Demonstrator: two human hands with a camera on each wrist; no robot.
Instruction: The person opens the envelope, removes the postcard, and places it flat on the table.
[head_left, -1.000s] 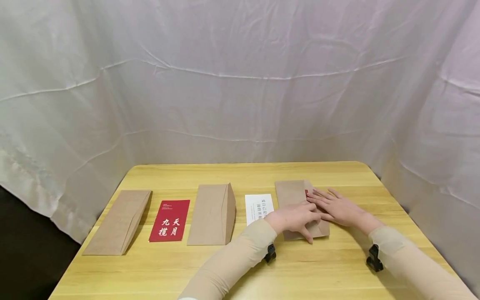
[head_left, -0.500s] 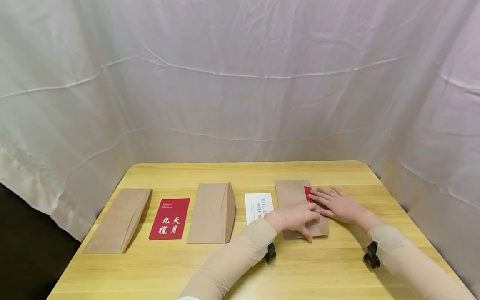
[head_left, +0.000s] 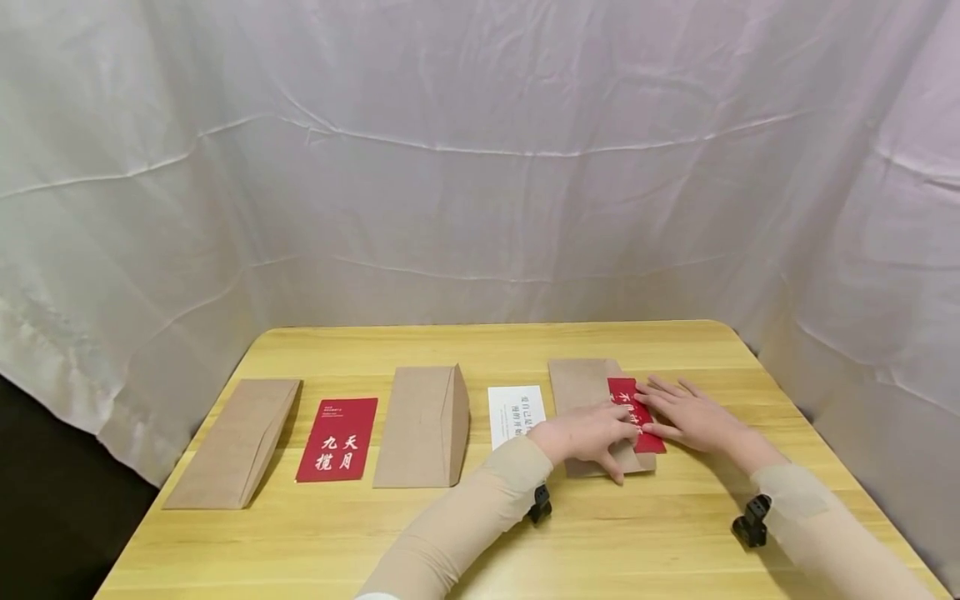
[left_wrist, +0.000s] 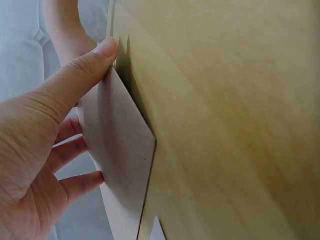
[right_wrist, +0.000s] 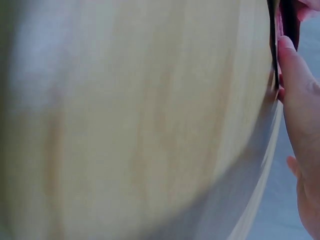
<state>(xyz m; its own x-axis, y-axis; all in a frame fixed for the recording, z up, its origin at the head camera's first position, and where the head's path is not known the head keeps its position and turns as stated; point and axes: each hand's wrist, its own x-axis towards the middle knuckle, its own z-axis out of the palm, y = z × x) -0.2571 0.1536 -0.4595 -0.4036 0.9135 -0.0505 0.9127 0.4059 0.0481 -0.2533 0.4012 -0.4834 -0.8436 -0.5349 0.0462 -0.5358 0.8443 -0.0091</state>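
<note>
In the head view my left hand [head_left: 596,435] rests on a brown paper envelope [head_left: 579,382] at the right, fingertips pressing its face. The left wrist view shows my thumb at the edge of its pointed flap [left_wrist: 127,135], the fingers spread on the paper. A red card [head_left: 628,400] with white characters sticks out of the envelope's right side. My right hand [head_left: 693,421] lies over the card's outer end with fingers extended. In the right wrist view the thumb touches the card's edge [right_wrist: 287,22]; the card's inner part is hidden in the envelope.
A white printed card [head_left: 510,408] lies left of the envelope, partly behind the left forearm. Further left are a second brown envelope [head_left: 416,429], another red card [head_left: 337,437] and a third envelope [head_left: 232,446]. A pale curtain surrounds the wooden table [head_left: 480,346].
The red card has slid rightward out of the envelope, from a small corner showing to a wide strip. My right hand has moved slightly right with it; the left hand has stayed in place.
</note>
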